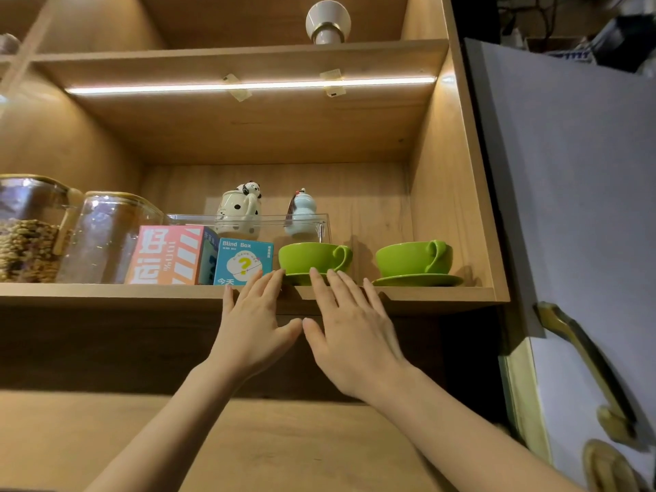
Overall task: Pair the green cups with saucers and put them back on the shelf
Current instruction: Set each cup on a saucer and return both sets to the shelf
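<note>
Green cups (pixel 312 259) upright, handles pointing right

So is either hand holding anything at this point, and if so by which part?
Nothing is held. The left hand and right hand are open and flat, fingertips just at the front of the saucer under the left green cup; actual contact cannot be told.

**Shelf headcount**

Quick tally of what's up there: two green cups, one (pixel 309 258) on the left and one (pixel 411 259) on the right, and two green saucers (pixel 301 278) (pixel 419 280), one under each. Two glass jars (pixel 30 229) (pixel 110 236). Two printed boxes, one pink (pixel 167 255) and one blue (pixel 243 262). Two little ceramic figures (pixel 239 211) (pixel 301 214) in one clear tray (pixel 248 219). One light strip (pixel 248 86) overhead. And two hands, left hand (pixel 253 321) and right hand (pixel 351 332).
</note>
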Available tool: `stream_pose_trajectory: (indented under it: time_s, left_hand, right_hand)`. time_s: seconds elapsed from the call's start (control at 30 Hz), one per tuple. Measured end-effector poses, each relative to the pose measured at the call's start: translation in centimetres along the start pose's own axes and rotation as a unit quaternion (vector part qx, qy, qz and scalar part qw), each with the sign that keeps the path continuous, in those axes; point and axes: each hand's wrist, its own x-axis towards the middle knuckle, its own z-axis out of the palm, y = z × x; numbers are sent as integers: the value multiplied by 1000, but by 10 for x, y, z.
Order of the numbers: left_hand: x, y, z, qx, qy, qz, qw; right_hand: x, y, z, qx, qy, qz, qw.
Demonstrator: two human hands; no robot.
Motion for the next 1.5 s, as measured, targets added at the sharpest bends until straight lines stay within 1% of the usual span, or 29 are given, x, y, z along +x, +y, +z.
stream_pose_trajectory:
  time_s: [0.17,0.23,0.33,0.47,0.6,0.8,0.93,1.2,1.27,1.33,1.43,1.5]
  left_hand:
    - [-5,7,-2,-54,36,11,998]
    - [-9,11,0,-51,58,14,997]
    - [-14,18,2,-8,86,25,996]
    - [-20,27,4,12,94,44,995]
    - [-23,26,13,41,100,60,992]
    - [-22,21,24,135,86,78,984]
    - [-22,19,29,164,74,73,981]
    - [-25,22,26,136,56,77,986]
    - [-27,27,25,118,50,79,989]
    - [-29,38,24,99,48,87,990]
    - [-28,63,23,48,36,106,993]
    - [-24,77,24,12,18,102,995]
  right_hand:
    - [0,7,-3,-15,-13,19,1000]
    - [-1,9,-5,-17,-19,23,999]
    - [-1,13,-7,-24,-27,28,999]
    - [1,17,-6,-67,-39,28,997]
    - [4,18,-6,-67,-47,29,996]
    - [9,17,-4,-57,-59,39,996]
    - [9,16,-5,-63,-63,41,995]
    - [6,25,-12,-49,-58,16,997]
    - [1,32,-18,-83,-32,10,996]
    - [-3,39,-21,-140,-19,6,990]
    - [-8,48,-23,-215,-30,14,976]
    - [-12,53,-24,-240,-45,19,970]
